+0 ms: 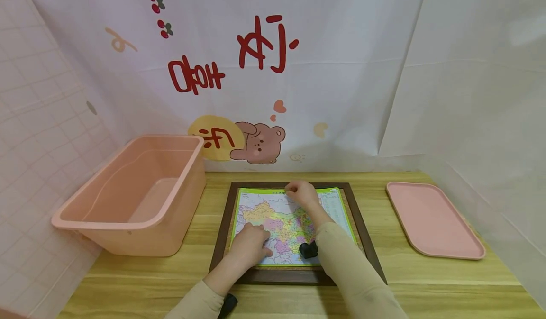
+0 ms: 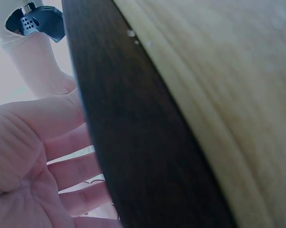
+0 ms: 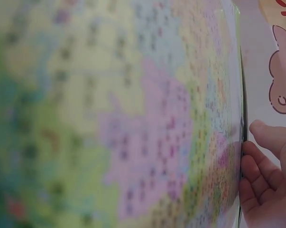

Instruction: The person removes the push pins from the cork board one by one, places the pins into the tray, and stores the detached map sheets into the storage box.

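While the left hand (image 1: pixel 249 245) rests, fingers spread, on the lower left of the map (image 1: pixel 260 211), the bent fingers of the right hand (image 1: pixel 304 193) are at its top edge; whether they pinch it, I cannot tell. The map lies inside a dark frame (image 1: pixel 281 276), mid-surface (image 1: pixel 179 288). A pink bin (image 1: pixel 181 226) stands along the surface's left edge, a pink tray (image 1: pixel 435 219) near the right.

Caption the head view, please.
Left hand and right hand at a China map on a dark-framed corkboard, between pink tub and pink tray.
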Motion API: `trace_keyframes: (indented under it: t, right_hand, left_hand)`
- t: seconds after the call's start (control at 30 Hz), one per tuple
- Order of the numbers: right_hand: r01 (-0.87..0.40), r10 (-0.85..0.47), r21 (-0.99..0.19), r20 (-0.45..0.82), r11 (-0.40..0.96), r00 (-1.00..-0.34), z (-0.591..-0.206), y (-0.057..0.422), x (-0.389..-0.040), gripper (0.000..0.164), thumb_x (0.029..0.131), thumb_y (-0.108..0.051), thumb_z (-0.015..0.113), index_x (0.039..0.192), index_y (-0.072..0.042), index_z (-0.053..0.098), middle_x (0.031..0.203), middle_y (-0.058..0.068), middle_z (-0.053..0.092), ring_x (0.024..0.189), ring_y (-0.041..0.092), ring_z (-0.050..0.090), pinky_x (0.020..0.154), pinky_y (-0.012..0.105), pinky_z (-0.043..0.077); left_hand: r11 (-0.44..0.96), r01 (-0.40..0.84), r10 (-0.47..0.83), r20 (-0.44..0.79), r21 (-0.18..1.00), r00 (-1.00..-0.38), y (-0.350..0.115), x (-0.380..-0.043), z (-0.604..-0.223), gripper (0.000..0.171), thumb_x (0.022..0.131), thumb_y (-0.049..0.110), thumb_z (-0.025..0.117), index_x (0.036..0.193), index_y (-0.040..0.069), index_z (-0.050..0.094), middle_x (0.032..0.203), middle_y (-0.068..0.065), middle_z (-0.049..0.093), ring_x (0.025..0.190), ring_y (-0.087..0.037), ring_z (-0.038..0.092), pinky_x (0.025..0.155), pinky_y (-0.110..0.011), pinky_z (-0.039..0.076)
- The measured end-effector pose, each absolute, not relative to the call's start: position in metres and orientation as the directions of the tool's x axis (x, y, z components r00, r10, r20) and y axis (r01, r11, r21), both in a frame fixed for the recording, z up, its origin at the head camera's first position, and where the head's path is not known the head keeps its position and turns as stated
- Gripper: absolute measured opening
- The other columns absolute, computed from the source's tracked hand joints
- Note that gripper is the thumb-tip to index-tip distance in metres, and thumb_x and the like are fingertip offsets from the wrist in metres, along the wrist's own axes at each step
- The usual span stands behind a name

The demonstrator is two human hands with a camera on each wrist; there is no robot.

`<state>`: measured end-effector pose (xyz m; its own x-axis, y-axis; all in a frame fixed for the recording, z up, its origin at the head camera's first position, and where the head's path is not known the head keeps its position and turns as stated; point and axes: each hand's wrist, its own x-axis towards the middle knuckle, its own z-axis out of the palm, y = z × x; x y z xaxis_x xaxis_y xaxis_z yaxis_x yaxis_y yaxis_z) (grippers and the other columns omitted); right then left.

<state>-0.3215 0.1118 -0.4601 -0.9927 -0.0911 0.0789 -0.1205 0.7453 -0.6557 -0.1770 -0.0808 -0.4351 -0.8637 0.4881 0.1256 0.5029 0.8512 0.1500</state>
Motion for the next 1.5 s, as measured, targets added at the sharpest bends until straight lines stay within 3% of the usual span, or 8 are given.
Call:
trace_keyframes:
  t: [0.47, 1.0, 1.5]
  right_hand:
    - [-0.130, -0.112, -0.587, 0.066, 0.799, -0.991, -0.4611, 0.1094, -0.3266, 0.012, 0.092, -0.014, 0.071, 0.102, -0.015, 0.077, 0.100, 0.003, 0.070, 0.094, 0.023, 0.063, 0.083, 0.042, 0.050]
    - [-0.128, -0.125, -0.478, 0.038, 0.869, -0.991, -0.4589, 0.1041, -0.3308, 0.005, 0.092, -0.016, 0.071, 0.095, -0.017, 0.075, 0.096, 0.000, 0.067, 0.090, 0.022, 0.061, 0.078, 0.040, 0.051]
    - [-0.141, -0.131, -0.474, 0.053, 0.869, -0.990, -0.4558, 0.1026, -0.3284, 0.006, 0.092, -0.014, 0.071, 0.088, -0.017, 0.071, 0.090, 0.000, 0.062, 0.084, 0.020, 0.055, 0.074, 0.038, 0.049]
  left_hand:
    - [0.854, 0.495, 0.480, 0.125, 0.158, -0.868, -0.0805, -0.1750, -0.4352, 0.027, 0.075, 0.028, 0.087, 0.088, 0.007, 0.076, 0.099, -0.013, 0.073, 0.077, -0.028, 0.060, 0.065, -0.034, 0.050]
    - [0.847, 0.506, 0.488, 0.136, 0.162, -0.862, -0.0811, -0.1767, -0.4374, 0.028, 0.075, 0.028, 0.086, 0.090, 0.007, 0.076, 0.096, -0.012, 0.073, 0.074, -0.026, 0.059, 0.065, -0.033, 0.049]
    - [0.848, 0.505, 0.489, 0.131, 0.161, -0.863, -0.0806, -0.1782, -0.4379, 0.027, 0.074, 0.028, 0.087, 0.088, 0.007, 0.076, 0.099, -0.014, 0.074, 0.076, -0.028, 0.060, 0.065, -0.033, 0.050]
